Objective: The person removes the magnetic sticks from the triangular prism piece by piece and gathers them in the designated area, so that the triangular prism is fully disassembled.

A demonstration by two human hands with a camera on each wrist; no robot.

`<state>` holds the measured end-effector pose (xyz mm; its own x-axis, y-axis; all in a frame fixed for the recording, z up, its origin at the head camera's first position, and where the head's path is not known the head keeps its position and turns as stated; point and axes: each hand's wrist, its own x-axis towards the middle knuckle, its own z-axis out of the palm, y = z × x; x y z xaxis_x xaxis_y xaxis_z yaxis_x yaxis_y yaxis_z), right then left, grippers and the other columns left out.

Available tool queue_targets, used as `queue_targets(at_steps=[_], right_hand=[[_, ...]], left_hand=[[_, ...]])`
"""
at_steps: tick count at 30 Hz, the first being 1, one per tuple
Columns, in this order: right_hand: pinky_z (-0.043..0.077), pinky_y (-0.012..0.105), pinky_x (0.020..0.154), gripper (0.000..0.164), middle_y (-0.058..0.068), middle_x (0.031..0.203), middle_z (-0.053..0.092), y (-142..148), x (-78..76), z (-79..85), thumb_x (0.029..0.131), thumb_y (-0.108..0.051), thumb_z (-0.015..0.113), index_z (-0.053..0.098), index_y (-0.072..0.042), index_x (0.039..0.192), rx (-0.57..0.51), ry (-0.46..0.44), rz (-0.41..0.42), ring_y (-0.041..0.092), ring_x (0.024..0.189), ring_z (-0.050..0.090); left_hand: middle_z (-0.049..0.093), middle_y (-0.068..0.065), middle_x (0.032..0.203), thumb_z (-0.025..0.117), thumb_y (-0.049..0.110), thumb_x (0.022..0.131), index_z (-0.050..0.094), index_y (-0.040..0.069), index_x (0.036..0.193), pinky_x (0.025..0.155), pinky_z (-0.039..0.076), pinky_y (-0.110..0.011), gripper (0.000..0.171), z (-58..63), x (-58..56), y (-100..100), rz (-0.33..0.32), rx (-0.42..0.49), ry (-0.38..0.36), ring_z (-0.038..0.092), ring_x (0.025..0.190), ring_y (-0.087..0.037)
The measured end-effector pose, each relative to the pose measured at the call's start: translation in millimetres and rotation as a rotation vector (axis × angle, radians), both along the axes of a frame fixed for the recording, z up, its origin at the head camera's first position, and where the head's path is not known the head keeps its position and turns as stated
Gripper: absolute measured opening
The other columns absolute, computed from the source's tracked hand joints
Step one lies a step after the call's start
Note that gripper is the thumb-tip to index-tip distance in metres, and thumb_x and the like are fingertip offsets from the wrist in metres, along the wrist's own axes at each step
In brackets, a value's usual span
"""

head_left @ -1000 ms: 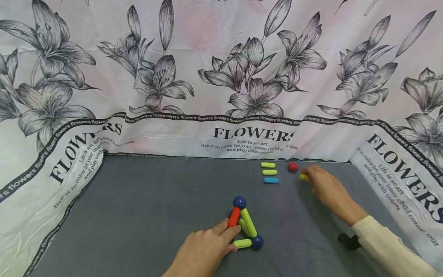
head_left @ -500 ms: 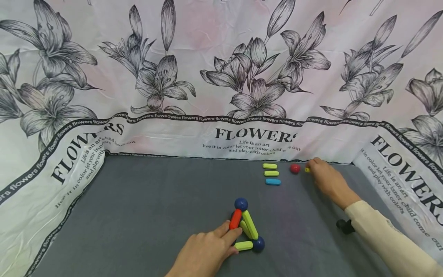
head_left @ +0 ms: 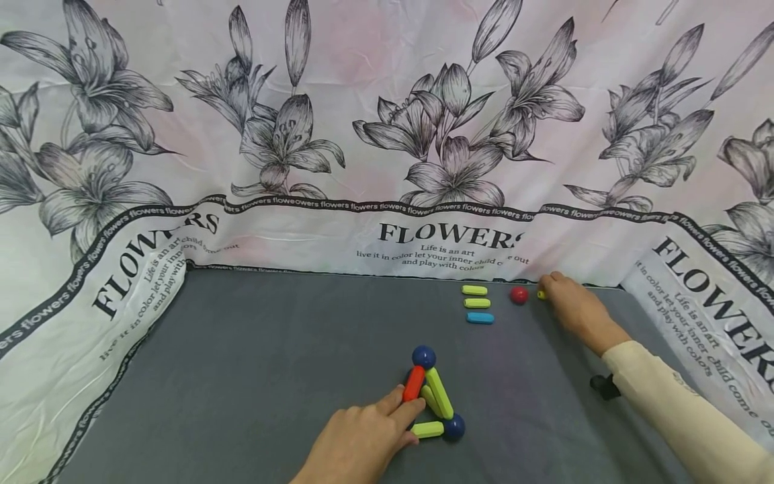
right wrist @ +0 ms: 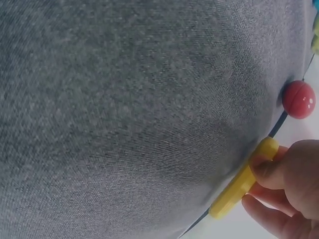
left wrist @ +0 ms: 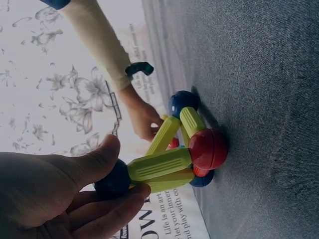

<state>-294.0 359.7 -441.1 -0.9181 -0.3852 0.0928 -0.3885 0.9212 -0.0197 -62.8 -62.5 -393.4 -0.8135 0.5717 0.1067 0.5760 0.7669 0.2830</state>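
Observation:
At the front middle of the head view, my left hand [head_left: 363, 430] holds a frame of magnetic rods and balls. In the left wrist view its thumb and fingers grip a dark blue ball [left wrist: 113, 180] at one corner. Yellow-green rods [left wrist: 159, 166] run from that corner; a red ball [left wrist: 209, 149] and other blue balls [left wrist: 183, 103] join the rest. A red rod [head_left: 414, 384] shows beside my fingers. Near the table's back edge, my right hand [head_left: 577, 309] pinches a slightly curved yellow rod [right wrist: 244, 179], mostly hidden in the head view.
A loose red ball [head_left: 519, 295] lies left of my right hand. Further left are two yellow-green rods [head_left: 477, 303] and a blue rod [head_left: 480, 318] in a column. Flower-printed cloth [head_left: 290, 235] hangs behind the grey table [head_left: 242, 376].
My right hand has moved the yellow rod back toward the table's far edge, beside the red ball. My left hand keeps its grip on the frame, and the view has shifted slightly.

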Motion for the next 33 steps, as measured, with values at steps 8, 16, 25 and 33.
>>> queue_targets(at_steps=[8, 16, 25, 33], right_hand=[[0.056, 0.054, 0.072, 0.016, 0.016, 0.093, 0.064, 3, 0.0, -1.7, 0.093, 0.013, 0.066, 0.066, 0.003, 0.106, -0.004, -0.014, 0.031, 0.033, 0.079, 0.066], [0.056, 0.055, 0.070, 0.017, 0.016, 0.095, 0.063, 5, 1.3, -3.5, 0.094, 0.011, 0.066, 0.067, 0.002, 0.108, -0.019, 0.006, 0.035, 0.033, 0.079, 0.066], [0.056, 0.060, 0.074, 0.030, 0.021, 0.111, 0.065, -6, 13.3, 4.7, 0.092, 0.010, 0.069, 0.067, 0.004, 0.122, -0.057, 0.099, 0.006, 0.040, 0.095, 0.068], [0.059, 0.049, 0.082, 0.033, 0.011, 0.119, 0.070, -77, 59.0, 29.1, 0.094, -0.003, 0.077, 0.069, -0.004, 0.126, -0.217, 0.213, 0.214, 0.028, 0.103, 0.070]], left_hand=[[0.072, 0.001, 0.130, 0.079, 0.042, 0.094, 0.071, 0.025, 0.135, 0.051, 0.048, -0.019, 0.045, -0.5, 0.4, 0, -0.002, 0.017, -0.020, 0.056, 0.061, -0.002], [0.072, 0.001, 0.130, 0.079, 0.042, 0.094, 0.071, 0.025, 0.135, 0.053, 0.049, -0.019, 0.045, 0.5, -0.3, 1, 0.001, 0.013, -0.048, 0.055, 0.062, -0.001], [0.072, -0.001, 0.130, 0.078, 0.040, 0.095, 0.071, 0.024, 0.134, 0.056, 0.051, -0.020, 0.043, 1.4, -1.0, 1, 0.004, 0.021, -0.066, 0.055, 0.064, -0.002], [0.072, -0.001, 0.132, 0.078, 0.040, 0.095, 0.071, 0.024, 0.135, 0.055, 0.050, -0.019, 0.044, -0.9, -1.8, 1, 0.007, 0.033, -0.068, 0.057, 0.064, -0.002]])
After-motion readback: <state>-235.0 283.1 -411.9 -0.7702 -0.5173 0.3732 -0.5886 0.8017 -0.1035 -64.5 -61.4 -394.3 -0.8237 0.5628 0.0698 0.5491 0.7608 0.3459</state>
